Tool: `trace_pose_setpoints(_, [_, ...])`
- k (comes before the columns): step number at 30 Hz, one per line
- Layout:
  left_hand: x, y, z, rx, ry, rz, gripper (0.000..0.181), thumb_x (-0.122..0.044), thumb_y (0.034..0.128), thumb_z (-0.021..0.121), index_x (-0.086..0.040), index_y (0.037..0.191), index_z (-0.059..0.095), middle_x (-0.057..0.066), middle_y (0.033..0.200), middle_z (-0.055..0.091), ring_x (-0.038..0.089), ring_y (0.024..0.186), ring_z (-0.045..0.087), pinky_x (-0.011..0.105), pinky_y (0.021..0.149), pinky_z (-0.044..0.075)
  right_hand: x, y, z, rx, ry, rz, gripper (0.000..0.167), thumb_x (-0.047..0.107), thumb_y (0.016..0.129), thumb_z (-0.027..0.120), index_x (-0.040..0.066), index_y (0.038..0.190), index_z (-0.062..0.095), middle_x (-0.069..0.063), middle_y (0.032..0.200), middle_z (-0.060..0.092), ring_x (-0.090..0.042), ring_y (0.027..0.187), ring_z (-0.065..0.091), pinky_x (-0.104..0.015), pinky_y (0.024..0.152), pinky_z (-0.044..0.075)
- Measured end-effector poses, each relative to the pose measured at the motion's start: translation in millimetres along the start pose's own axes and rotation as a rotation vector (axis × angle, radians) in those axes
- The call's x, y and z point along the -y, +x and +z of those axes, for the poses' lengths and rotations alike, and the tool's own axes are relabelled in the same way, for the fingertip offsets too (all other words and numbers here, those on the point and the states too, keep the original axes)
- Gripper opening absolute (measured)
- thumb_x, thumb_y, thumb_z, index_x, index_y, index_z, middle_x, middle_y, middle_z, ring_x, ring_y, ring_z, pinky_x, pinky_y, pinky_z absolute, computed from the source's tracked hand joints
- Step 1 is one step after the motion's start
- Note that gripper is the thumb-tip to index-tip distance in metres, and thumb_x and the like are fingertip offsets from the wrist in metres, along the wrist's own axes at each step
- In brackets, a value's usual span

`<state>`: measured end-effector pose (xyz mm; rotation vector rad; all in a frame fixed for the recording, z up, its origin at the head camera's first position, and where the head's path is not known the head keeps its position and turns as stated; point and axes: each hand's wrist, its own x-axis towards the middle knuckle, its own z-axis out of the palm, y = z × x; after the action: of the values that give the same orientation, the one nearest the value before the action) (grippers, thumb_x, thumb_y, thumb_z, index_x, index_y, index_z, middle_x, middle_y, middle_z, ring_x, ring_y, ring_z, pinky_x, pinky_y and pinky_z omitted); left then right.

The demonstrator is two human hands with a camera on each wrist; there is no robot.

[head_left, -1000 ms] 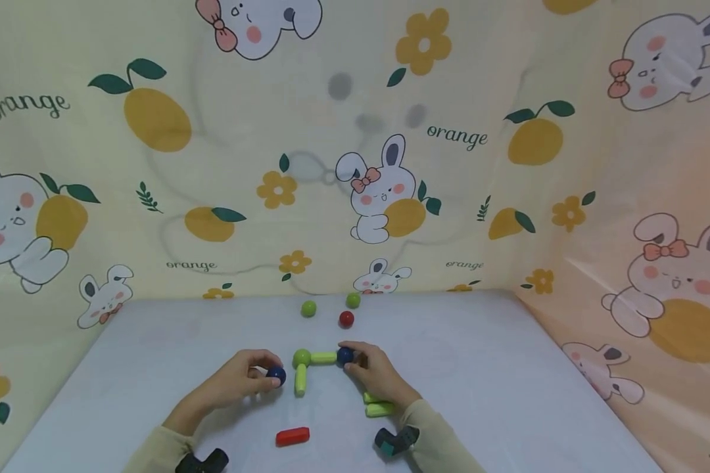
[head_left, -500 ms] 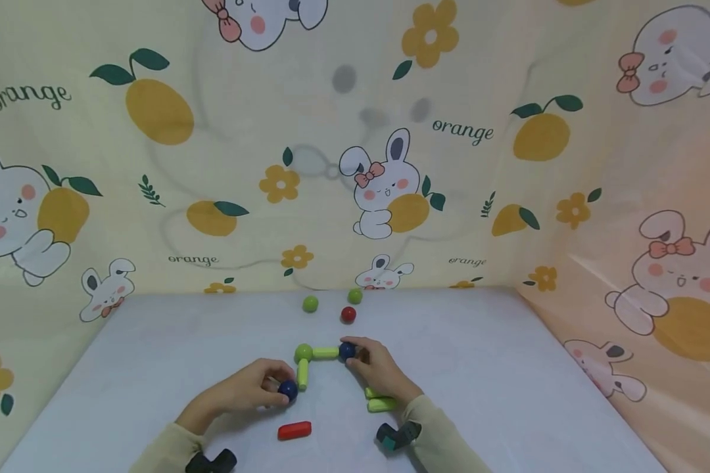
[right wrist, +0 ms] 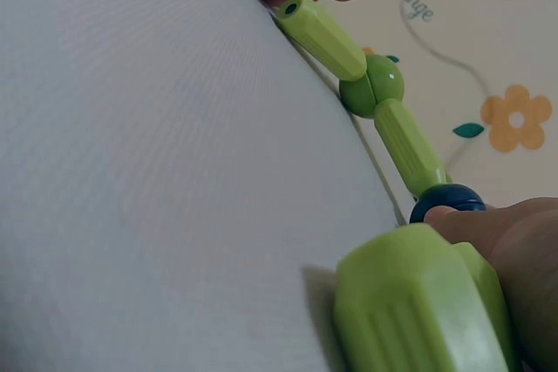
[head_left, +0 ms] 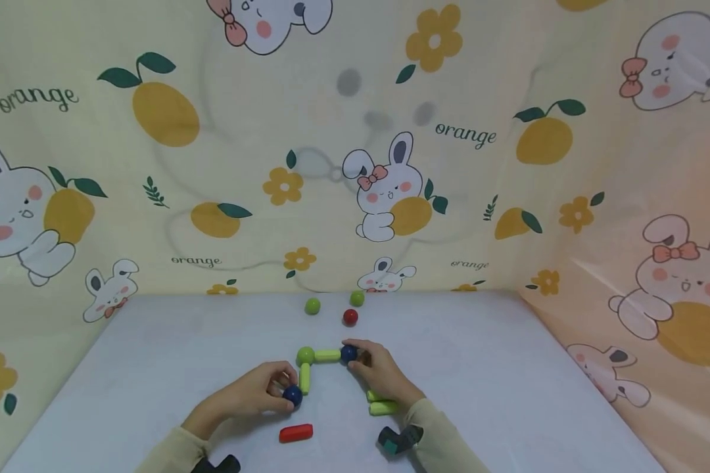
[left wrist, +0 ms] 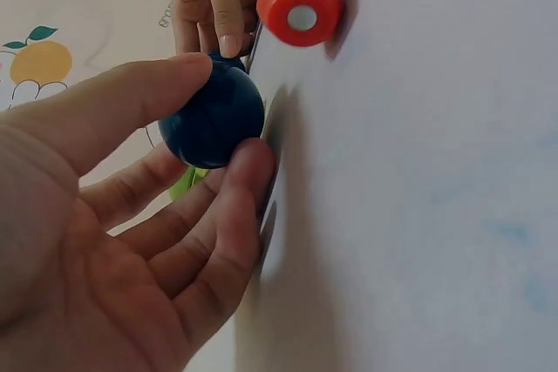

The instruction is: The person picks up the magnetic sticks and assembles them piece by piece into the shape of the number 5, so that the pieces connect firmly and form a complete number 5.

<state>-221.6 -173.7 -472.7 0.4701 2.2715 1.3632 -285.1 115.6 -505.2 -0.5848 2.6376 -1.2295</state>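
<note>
My left hand (head_left: 251, 394) pinches a dark blue ball (head_left: 292, 395) between thumb and fingers, beside the near end of a light green rod (head_left: 304, 379). In the right wrist view that rod's end face (right wrist: 292, 8) shows bare, so ball and rod look apart. The rod joins a green ball (head_left: 305, 356), from which a second green rod (head_left: 328, 355) runs right to another dark blue ball (head_left: 348, 354). My right hand (head_left: 383, 373) holds that second blue ball with thumb and fingers. Together these parts form a corner shape on the white table.
A red rod (head_left: 296, 433) lies near the front, close to my left hand. Two loose green rods (head_left: 383, 408) lie partly under my right wrist. Further back sit a red ball (head_left: 350, 317) and two green balls, one left (head_left: 312, 306), one right (head_left: 357, 298).
My left hand has carried its blue ball right and nearer to me, from left of the rod to beside its near end. My right hand stays on its blue ball.
</note>
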Motion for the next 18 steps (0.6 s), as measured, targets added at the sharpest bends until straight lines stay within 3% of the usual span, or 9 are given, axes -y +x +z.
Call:
trace_pose_setpoints(10, [-4.8, 0.2, 8.4, -0.024, 0.008, -0.005, 0.034, -0.009, 0.0835, 0.081, -0.005, 0.108, 0.058, 0.007, 0.103, 0.062, 0.018, 0.083, 0.062, 0.026, 0.071, 0.054, 1.9, -1.0, -0.1, 0.001, -0.004, 0.01, 0.047, 0.015, 0.098, 0.066, 0.025, 0.143, 0.056, -0.002, 0.112, 0.059, -0.015, 0.094, 0.052, -0.025, 0.079, 0.043])
trace_pose_setpoints(18, [-2.9, 2.2, 11.0, -0.01, -0.004, -0.017, 0.035, -0.01, 0.0847, 0.08, -0.007, 0.112, 0.059, 0.01, 0.115, 0.061, 0.017, 0.081, 0.063, 0.027, 0.071, 0.053, 1.2, -1.1, 0.5, -0.003, 0.002, -0.003, 0.047, 0.014, 0.098, 0.065, 0.023, 0.143, 0.056, -0.002, 0.113, 0.06, -0.015, 0.094, 0.052, -0.024, 0.078, 0.044])
